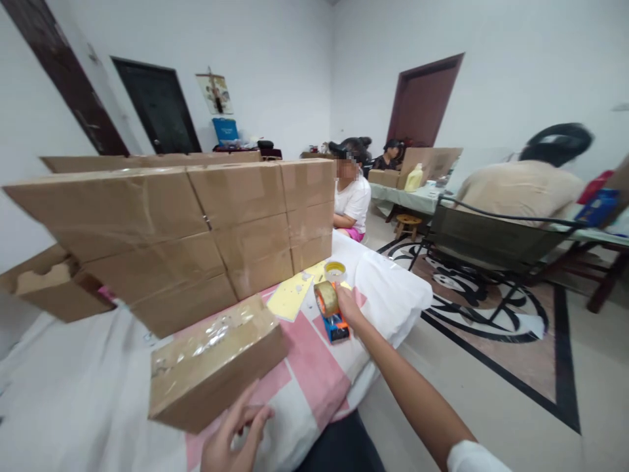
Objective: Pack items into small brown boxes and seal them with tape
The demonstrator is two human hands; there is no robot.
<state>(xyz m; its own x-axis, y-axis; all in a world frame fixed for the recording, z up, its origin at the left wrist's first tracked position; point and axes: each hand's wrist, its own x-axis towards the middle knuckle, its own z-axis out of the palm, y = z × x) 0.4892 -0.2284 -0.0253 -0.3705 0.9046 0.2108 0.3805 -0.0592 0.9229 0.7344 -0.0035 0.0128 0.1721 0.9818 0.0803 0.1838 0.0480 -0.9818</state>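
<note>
1. In the head view, the right hand (348, 307), just right of the frame's centre, is closed around a tape dispenser (338, 330) with a brown tape roll (328, 299) on it; some fingers are hidden behind, so I cannot tell the exact grip.
2. The left hand (233, 436), at the bottom of the frame, is loosely curled with thumb and fingers apart, pinching nothing that I can see; it lies just beside a taped box (216, 373) at lower centre-left, though I cannot tell whether they touch.
3. From where I stand, the dispenser's cutting edge could nick a finger if the grip slips; the box could slide or tilt on the soft cloth (386, 282) if pushed without the left hand bracing it; loose scraps on the yellow sheet (289, 300) could cling to exposed adhesive.
4. A wall of stacked boxes (211, 239) fills centre-left, blocking the far side; a hard knock could topple it; a second tape roll (335, 267) lies just beyond the right hand, easily bumped.
5. A person in white (354, 200) sits past the stack's right end; a dark chair (496, 239) crowds the right.
</note>
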